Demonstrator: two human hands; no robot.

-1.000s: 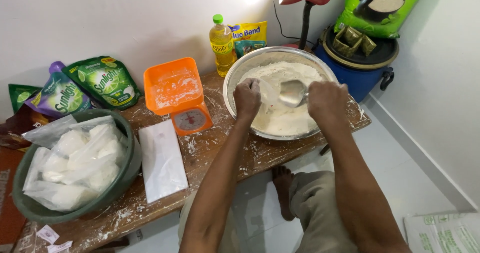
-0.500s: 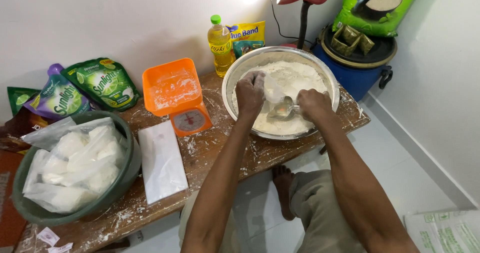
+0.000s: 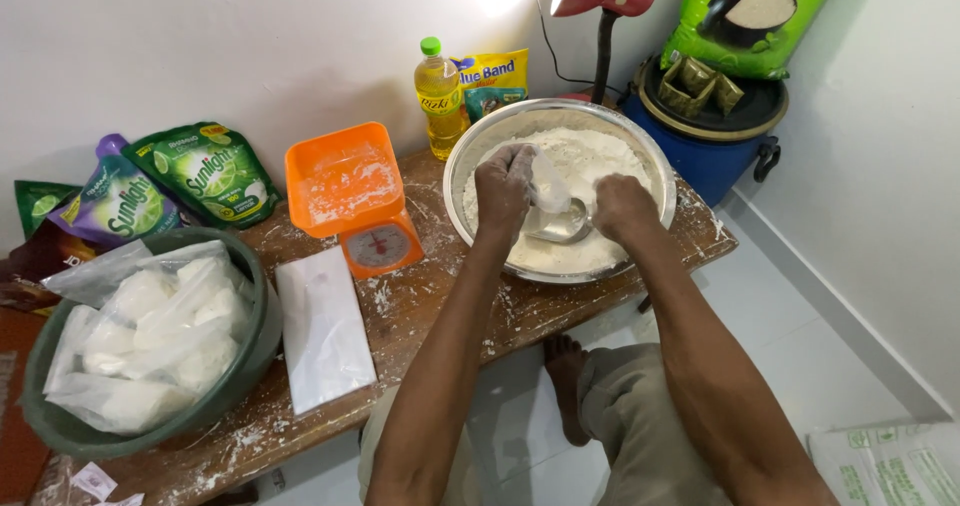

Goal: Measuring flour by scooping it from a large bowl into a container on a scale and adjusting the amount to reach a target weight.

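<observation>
While both hands work inside the one large steel bowl (image 3: 655, 171) at the right end of the wooden bench (image 3: 430, 306), the left hand (image 3: 503, 184) pinches the mouth of a small clear plastic bag (image 3: 549, 184) and the right hand (image 3: 622, 209) is closed around the handle of a single metal scoop (image 3: 560, 228), whose cup lies just under the bag, over the white flour (image 3: 590, 156) that fills the bowl. One orange kitchen scale (image 3: 352, 194), its tray dusted white and its round dial facing the near edge, stands at the middle of the bench. Beside it toward the near edge lies one flat stack of clear bags (image 3: 322, 326). One green basin (image 3: 255, 341) at the left end holds several filled, tied bags of flour, too heaped to count. Along the far edge, against the wall, stand one yellow oil bottle (image 3: 438, 101) with a green cap and one yellow-and-blue pouch (image 3: 495, 76); at the far left corner lean two green pouches (image 3: 205, 171) and one purple pouch (image 3: 115, 201).
</observation>
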